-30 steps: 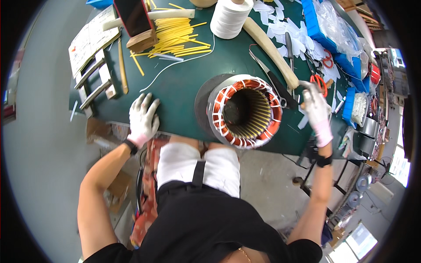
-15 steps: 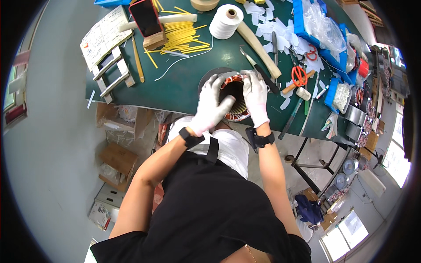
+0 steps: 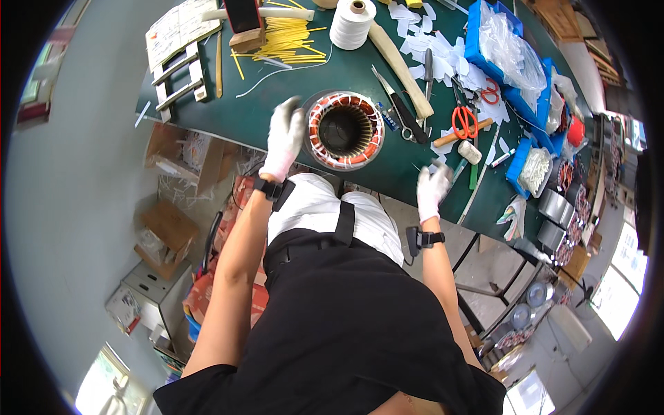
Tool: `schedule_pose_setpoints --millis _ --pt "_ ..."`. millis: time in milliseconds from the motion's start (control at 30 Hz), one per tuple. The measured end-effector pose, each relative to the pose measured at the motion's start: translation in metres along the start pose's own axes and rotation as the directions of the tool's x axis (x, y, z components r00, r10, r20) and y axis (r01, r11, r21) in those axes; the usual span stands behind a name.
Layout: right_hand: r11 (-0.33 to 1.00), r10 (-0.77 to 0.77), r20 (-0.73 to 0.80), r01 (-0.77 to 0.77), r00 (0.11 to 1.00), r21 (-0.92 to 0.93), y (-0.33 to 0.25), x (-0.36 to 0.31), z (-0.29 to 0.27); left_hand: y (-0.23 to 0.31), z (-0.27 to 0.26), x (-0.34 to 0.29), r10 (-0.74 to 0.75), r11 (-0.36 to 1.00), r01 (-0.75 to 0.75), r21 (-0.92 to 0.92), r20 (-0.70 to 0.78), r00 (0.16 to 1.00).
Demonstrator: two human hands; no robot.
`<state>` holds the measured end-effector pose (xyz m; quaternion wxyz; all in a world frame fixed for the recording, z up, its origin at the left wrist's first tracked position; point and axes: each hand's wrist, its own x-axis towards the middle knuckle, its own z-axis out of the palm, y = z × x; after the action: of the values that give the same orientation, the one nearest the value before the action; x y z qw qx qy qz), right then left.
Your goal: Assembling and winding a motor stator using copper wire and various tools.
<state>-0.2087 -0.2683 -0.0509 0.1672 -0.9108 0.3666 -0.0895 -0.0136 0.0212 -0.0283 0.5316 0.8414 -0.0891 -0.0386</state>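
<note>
Grip apart: the left hand (image 3: pixel 285 135) was empty, just beside the copper-wound stator (image 3: pixel 360 137).
The right hand's (image 3: pixel 433 187) grip, blurred near a white-headed mallet (image 3: pixel 469 152), couldn't be told.

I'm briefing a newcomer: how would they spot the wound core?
On the green table, find the near edge, between the left hand and the right hand. The wound core stands there, a hollow cylinder. Its orange rim laced in white sets it apart from the plain white spool beyond.
</note>
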Motion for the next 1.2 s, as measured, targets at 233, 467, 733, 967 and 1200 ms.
schedule_pose_setpoints --millis 233,467,733,967,1200 --pt "0.993 -0.096 0.126 0.087 0.987 0.076 0.109 -0.003 -0.005 -0.028 -0.01 -0.115 -0.381 0.924 0.378 -0.052 -0.198 0.903" --pt "0.897 -0.129 0.047 0.136 0.991 -0.42 0.105 0.079 -0.043 0.06 0.015 -0.092 -0.257 0.965 0.262 -0.027 -0.321 0.912" --pt "0.88 -0.474 0.112 0.473 0.874 0.035 -0.074 0.177 0.054 0.049 0.074 -0.063 -0.019 0.963 0.151 0.226 -0.496 0.868" --pt "0.873 -0.485 0.413 0.458 0.771 0.17 -0.073 0.244 0.041 0.043 0.045 -0.049 0.125 0.967 -0.054 0.249 -0.279 0.952" --pt "0.814 -0.416 0.356 0.168 0.837 0.556 -0.024 0.145 -0.055 0.035 0.01 -0.006 0.122 0.915 -0.043 0.401 -0.173 0.977"
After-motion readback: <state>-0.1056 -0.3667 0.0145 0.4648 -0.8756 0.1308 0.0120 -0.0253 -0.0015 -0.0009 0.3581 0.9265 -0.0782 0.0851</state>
